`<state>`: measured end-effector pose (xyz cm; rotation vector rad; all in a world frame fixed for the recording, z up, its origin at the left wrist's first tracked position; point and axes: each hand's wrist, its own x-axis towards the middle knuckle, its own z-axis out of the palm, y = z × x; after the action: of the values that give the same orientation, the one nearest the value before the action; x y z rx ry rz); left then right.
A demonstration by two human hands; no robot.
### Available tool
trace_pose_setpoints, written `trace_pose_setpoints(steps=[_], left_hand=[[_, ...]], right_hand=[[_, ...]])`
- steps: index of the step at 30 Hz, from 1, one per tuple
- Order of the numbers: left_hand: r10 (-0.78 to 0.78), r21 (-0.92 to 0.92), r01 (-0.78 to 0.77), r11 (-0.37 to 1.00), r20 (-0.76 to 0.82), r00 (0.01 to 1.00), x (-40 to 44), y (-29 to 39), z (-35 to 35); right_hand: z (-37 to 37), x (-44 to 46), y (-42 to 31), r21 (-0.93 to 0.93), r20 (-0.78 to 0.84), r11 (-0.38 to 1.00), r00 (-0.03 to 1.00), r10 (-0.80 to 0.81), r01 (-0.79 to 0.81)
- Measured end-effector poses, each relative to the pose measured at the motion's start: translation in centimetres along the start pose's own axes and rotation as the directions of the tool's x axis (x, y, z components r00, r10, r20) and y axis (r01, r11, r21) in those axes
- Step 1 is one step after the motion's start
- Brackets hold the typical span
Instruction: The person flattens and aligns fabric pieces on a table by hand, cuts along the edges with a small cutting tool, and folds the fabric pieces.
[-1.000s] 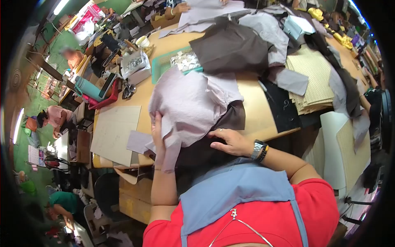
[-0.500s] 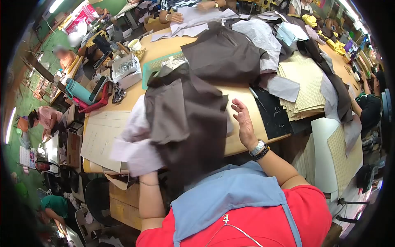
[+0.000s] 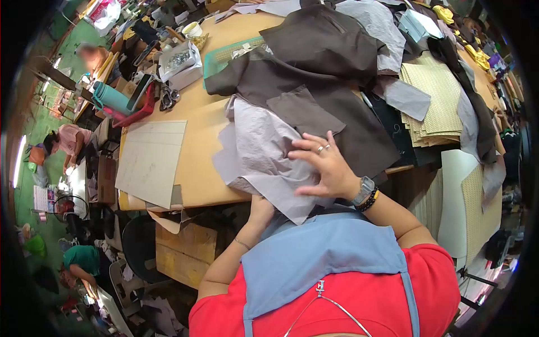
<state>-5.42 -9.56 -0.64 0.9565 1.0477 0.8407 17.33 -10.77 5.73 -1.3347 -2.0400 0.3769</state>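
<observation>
A dark brown cloth piece [image 3: 359,140] with a sewn-on patch pocket [image 3: 306,109] lies at the table's near edge. Over its left part spreads a crumpled pale lilac-grey fabric [image 3: 261,146], its corner hanging past the edge. My right hand [image 3: 328,165] is open over this pale fabric, fingers spread; whether it touches cannot be told. My left hand [image 3: 261,212] is at the fabric's lower edge, its fingers hidden beneath. Farther back, another dark brown garment piece [image 3: 320,42] lies heaped.
Left on the table are a marked cardboard pattern [image 3: 151,160], scissors [image 3: 168,98], a red tray [image 3: 137,106] with a teal bottle [image 3: 112,98], and a white box [image 3: 179,64] of small metal parts. Patterned yellowish sheets [image 3: 432,104] are stacked at right. Other people work at far left.
The dark cloth has swung right and settled flatter, with the pale fabric now showing on top. My left hand moved right and up; my right hand came left over the fabric.
</observation>
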Motion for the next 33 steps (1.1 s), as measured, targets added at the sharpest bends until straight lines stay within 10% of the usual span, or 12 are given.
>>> trace_pose_setpoints(steps=[6,10,13,16,19,25,27,33], left_hand=[[0.19,0.111,-0.206,0.972,0.138,0.972,-0.3,-2.0,0.4],[-0.055,-0.017,0.057,0.998,0.076,0.996,-0.5,-1.4,0.3],[-0.114,-0.505,0.17,0.846,0.14,0.984,-0.2,-0.1,-0.6],[0.003,-0.492,0.049,0.869,0.103,0.995,2.5,-0.1,-4.9],[0.418,0.042,-0.431,0.901,0.177,0.891,1.9,4.3,-8.0],[0.71,-0.196,-0.691,0.696,0.044,0.703,-1.9,15.0,-4.3],[0.785,-0.262,-0.758,0.597,-0.003,0.619,-2.9,16.8,-2.1],[0.836,-0.349,-0.817,0.459,-0.142,0.53,-1.7,18.8,3.1]], right_hand=[[2.3,-0.4,-0.1,-0.033,0.118,0.999,0.993,0.01,-0.006],[2.3,-0.2,0.1,0.013,0.128,1.0,0.992,0.001,-0.003],[1.4,-0.2,0.9,0.091,0.129,0.996,0.992,-0.018,0.006],[-0.4,-0.4,1.7,0.13,0.069,0.989,0.996,0.058,-0.067],[-1.7,-0.7,2.8,0.071,0.033,0.99,0.992,0.121,-0.123],[-1.2,-1.4,2.7,0.271,0.339,0.946,0.937,0.081,-0.179],[0.2,-1.2,1.8,0.637,0.305,0.748,0.952,-0.022,-0.187],[1.0,1.8,-3.6,0.767,0.171,0.641,0.973,-0.156,-0.032]])
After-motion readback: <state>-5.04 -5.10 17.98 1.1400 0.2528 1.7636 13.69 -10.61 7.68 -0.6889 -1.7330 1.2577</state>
